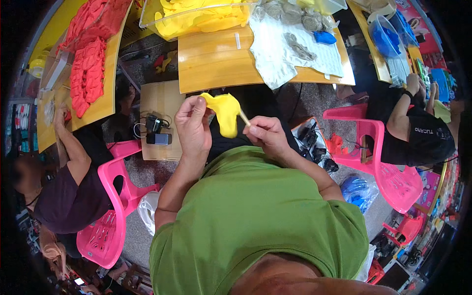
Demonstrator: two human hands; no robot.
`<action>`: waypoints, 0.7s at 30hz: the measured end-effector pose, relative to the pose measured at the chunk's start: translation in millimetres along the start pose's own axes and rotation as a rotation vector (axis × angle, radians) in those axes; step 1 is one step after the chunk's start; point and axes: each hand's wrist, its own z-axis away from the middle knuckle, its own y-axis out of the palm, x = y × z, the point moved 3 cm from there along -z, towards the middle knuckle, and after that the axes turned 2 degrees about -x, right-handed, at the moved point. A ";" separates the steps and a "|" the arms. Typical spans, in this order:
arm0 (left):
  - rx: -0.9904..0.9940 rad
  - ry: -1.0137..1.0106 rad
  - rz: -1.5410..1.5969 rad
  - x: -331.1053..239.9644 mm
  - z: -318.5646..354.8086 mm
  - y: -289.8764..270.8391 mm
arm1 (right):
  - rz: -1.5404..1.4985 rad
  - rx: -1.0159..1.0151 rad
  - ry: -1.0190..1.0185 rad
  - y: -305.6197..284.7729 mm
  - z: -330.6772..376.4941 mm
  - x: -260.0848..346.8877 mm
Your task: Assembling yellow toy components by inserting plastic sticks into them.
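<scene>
My left hand (192, 125) pinches the top edge of a small yellow fabric piece (225, 113), which hangs down in front of my green shirt. My right hand (265, 135) grips a thin light wooden stick (244, 118) whose tip pokes into the right side of the yellow piece. Both hands are raised close together, just below the near edge of the wooden table (216, 64).
On the table sit a clear bin of yellow pieces (196, 17), white cloth (275, 54) and grey pieces (297, 46). Red pieces (88, 69) lie on the left table. People sit on pink chairs at left (105, 216) and right (381, 162). A cardboard box (160, 115) holds small devices.
</scene>
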 end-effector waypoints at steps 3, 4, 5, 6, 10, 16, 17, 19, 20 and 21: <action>-0.080 -0.012 0.020 0.9 -2.0 -7.5 | -0.144 -0.023 0.007 -3.5 2.8 3.5; -0.103 -0.011 0.029 -1.6 0.4 -3.5 | -0.087 -0.014 0.016 -4.0 3.2 3.8; -0.127 -0.010 0.038 -2.5 1.8 -1.3 | -0.029 -0.004 0.024 -4.6 3.4 3.7; -0.127 -0.008 0.037 -2.6 1.4 -1.1 | -0.030 -0.003 0.023 -5.4 2.8 2.0; -0.110 -0.005 0.021 -2.4 -1.6 1.8 | -0.071 -0.183 -0.053 -14.4 -7.6 8.9; -0.032 -0.045 0.022 7.3 -3.3 15.6 | 0.163 -0.166 -0.134 10.1 -32.2 27.0; -0.009 -0.043 0.043 8.9 -3.9 18.1 | 0.137 -0.153 -0.078 11.9 -33.6 28.1; 0.016 -0.102 0.091 10.7 -4.3 25.5 | 0.043 -0.168 -0.065 15.3 -38.8 32.9; 0.006 -0.156 0.067 13.0 -3.1 28.2 | 0.061 -0.176 -0.074 13.7 -41.8 32.5; -0.008 -0.203 0.040 13.1 -2.3 30.4 | 0.140 -0.168 -0.142 14.3 -45.3 34.8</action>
